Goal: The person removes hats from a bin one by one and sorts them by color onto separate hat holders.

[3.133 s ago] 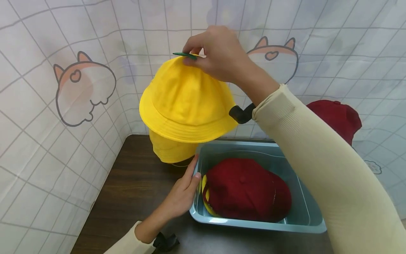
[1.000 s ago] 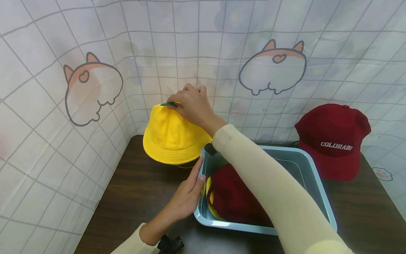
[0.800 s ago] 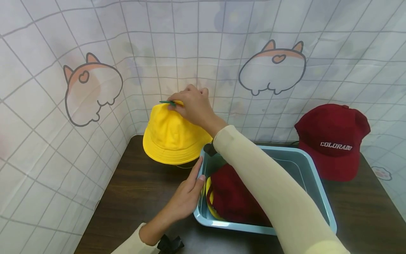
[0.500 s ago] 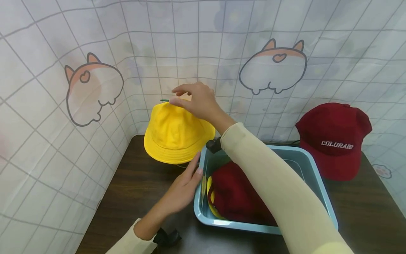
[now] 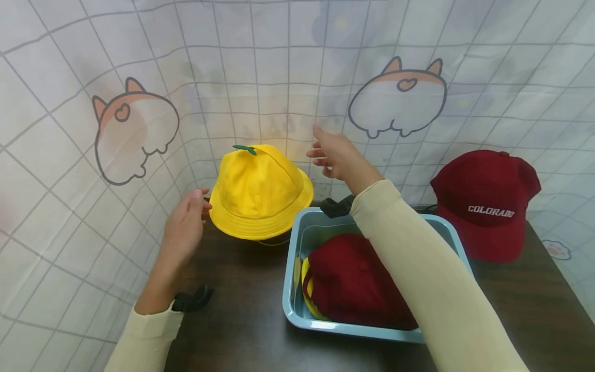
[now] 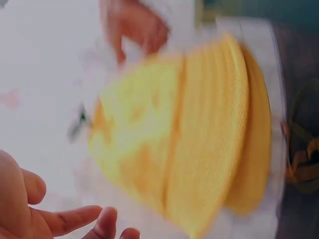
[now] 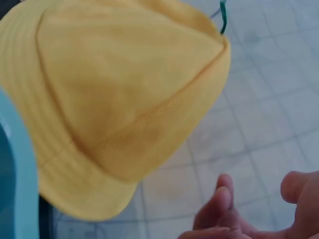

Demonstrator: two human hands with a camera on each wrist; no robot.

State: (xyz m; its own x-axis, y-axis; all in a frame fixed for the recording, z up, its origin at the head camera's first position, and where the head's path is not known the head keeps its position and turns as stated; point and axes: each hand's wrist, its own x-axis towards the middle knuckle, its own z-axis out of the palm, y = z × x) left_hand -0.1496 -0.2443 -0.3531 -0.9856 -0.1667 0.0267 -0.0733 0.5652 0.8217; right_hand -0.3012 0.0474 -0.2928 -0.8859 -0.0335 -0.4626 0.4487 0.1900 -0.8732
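Observation:
A yellow bucket hat (image 5: 257, 191) with a green leaf sprout on its crown stands at the back left; a second yellow brim (image 6: 258, 134) shows beneath it in the left wrist view. My left hand (image 5: 183, 230) is beside the hat's left brim, fingertips right at the edge in the head view, fingers loosely bent. To the right of the hat, my right hand (image 5: 341, 157) is held in the air above the blue tub's back corner with nothing in it. Both hands' fingers are apart from the hat in the wrist views.
The light blue tub (image 5: 355, 330) holds a dark red cap (image 5: 358, 284) lying over something yellow (image 5: 307, 284). At the back right a dark red cap (image 5: 488, 206) lettered COLORADO stands upright. A patterned white cloth wall (image 5: 288, 67) closes off the back and left of the dark wood table (image 5: 241, 310).
My right hand lowered the bucket hat onto the yellow one at the back left, let go of its top and moved right. My left hand left the tub's rim for the hat's left side.

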